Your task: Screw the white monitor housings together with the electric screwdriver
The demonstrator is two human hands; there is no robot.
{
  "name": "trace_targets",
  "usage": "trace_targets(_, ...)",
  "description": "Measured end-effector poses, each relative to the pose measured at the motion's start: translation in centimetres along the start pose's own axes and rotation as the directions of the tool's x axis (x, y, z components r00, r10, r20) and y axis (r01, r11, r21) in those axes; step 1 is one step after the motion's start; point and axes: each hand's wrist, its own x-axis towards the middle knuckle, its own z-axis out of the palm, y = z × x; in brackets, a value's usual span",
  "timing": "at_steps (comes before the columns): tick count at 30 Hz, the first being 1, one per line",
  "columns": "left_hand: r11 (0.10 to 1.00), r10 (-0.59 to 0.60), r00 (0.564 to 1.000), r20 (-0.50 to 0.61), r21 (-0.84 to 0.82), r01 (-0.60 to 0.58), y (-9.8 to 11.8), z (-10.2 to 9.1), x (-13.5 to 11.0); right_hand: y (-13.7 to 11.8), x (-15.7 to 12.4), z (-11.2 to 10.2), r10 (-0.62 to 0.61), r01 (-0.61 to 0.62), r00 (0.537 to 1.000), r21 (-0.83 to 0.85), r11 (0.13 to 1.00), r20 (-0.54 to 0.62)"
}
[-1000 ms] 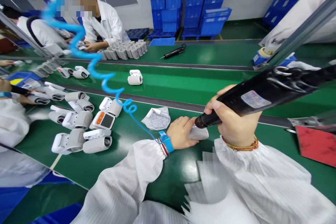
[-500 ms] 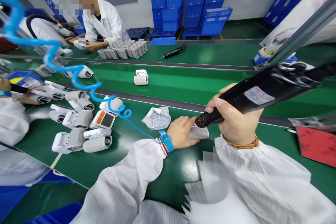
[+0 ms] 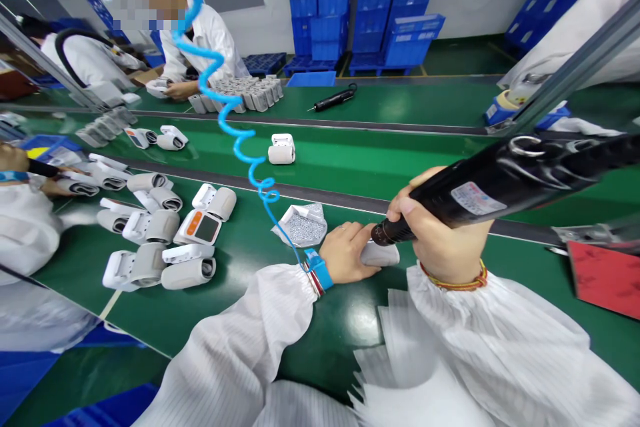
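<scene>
Gripped in my right hand [image 3: 445, 227] is a black electric screwdriver [image 3: 470, 187], tilted with its nose down at the left. Its tip meets a blood pressure monitor [image 3: 381, 255] on the green table; only the rolled grey cuff of it shows clearly. My left hand [image 3: 347, 253] is closed over that monitor and hides most of it. A blue strap [image 3: 319, 268] with a coiled blue cord [image 3: 245, 137] circles my left wrist. Just left of this hand lies an open bag of small screws [image 3: 303, 225].
Several cuffed monitors [image 3: 200, 227] sit at the left of the table. One monitor [image 3: 282, 149] rests on the green belt beyond. A red sheet [image 3: 605, 278] lies at the right. Across the belt a person [image 3: 205, 40] handles a monitor; another person's sleeve [image 3: 25, 227] is at the left.
The coiled cord has swung right and upward. The screwdriver's rear has shifted slightly left and down with my right hand. The monitor on the belt has moved a little right. My left hand stays put.
</scene>
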Motion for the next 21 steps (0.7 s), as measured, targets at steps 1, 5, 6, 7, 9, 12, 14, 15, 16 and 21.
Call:
trace_targets(1,1.000,-0.001,1.000,0.001,-0.001,0.001,0.0,0.0,0.0,0.0,0.0,0.0,-0.006,0.006,1.000,0.000,1.000,0.000)
trace_targets(5,1.000,-0.009,1.000,0.004,-0.008,0.009,0.0,-0.1,0.0,0.0,0.1,0.0,-0.007,0.007,1.000,0.001,1.000,-0.006)
trace_targets(6,1.000,-0.009,1.000,0.002,-0.009,0.009,0.0,-0.1,0.0,0.0,0.2,0.0,-0.003,0.003,1.000,0.005,1.000,-0.007)
trace_targets(7,1.000,-0.009,1.000,0.001,-0.010,0.009,0.0,-0.1,0.0,0.0,0.2,0.1,0.001,-0.001,1.000,0.008,1.000,-0.009)
trace_targets(9,1.000,-0.013,1.000,0.002,-0.009,0.013,-0.1,-0.1,0.0,0.0,0.3,0.1,0.007,-0.007,1.000,0.012,1.000,-0.010)
trace_targets(12,1.000,-0.004,1.000,0.007,-0.011,0.004,-0.1,-0.1,0.0,-0.1,0.2,0.3,0.004,-0.004,1.000,0.011,1.000,-0.012)
trace_targets(14,1.000,0.003,1.000,0.000,-0.014,-0.003,-0.2,0.0,-0.1,-0.1,0.1,0.3,0.005,-0.005,1.000,0.010,1.000,-0.012)
trace_targets(15,1.000,0.003,1.000,-0.007,-0.015,-0.003,-0.2,0.0,-0.1,-0.1,0.0,0.3,0.008,-0.007,1.000,0.009,1.000,-0.016)
trace_targets(16,1.000,0.000,1.000,-0.015,-0.013,0.000,-0.2,0.1,-0.1,-0.1,0.0,0.2,0.008,-0.008,1.000,0.012,1.000,-0.020)
trace_targets(21,1.000,0.000,0.999,-0.037,-0.001,0.000,0.0,0.2,-0.1,-1.1,0.3,-0.5,-0.055,0.053,0.998,0.113,0.992,0.016)
